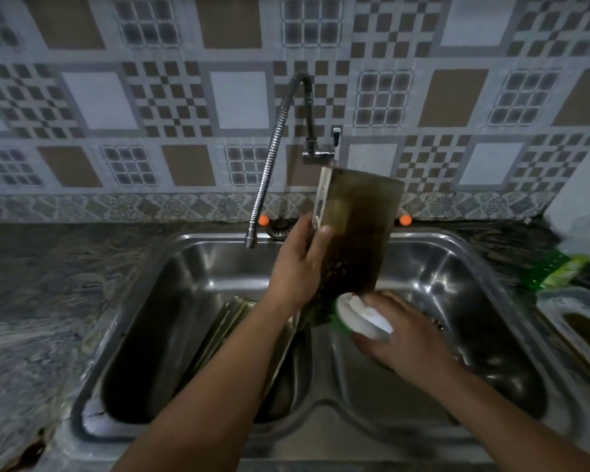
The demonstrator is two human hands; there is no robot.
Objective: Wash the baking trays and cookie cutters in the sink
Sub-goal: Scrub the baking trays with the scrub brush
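Observation:
My left hand [298,264] grips the left edge of a dark, stained baking tray [358,229], holding it nearly upright over the divider of the double steel sink [184,240]. My right hand [402,332] presses a white-and-green sponge [361,315] against the tray's lower end, above the right basin. Another baking tray [225,335] leans tilted inside the left basin, partly hidden by my left forearm. No cookie cutters can be made out.
A flexible metal faucet [269,165] arcs over the left basin; no water runs from it. A green dish-soap bottle [559,267] and a tray-like container [579,321] sit on the counter to the right. Marbled countertop [48,284] extends left. Patterned tile wall behind.

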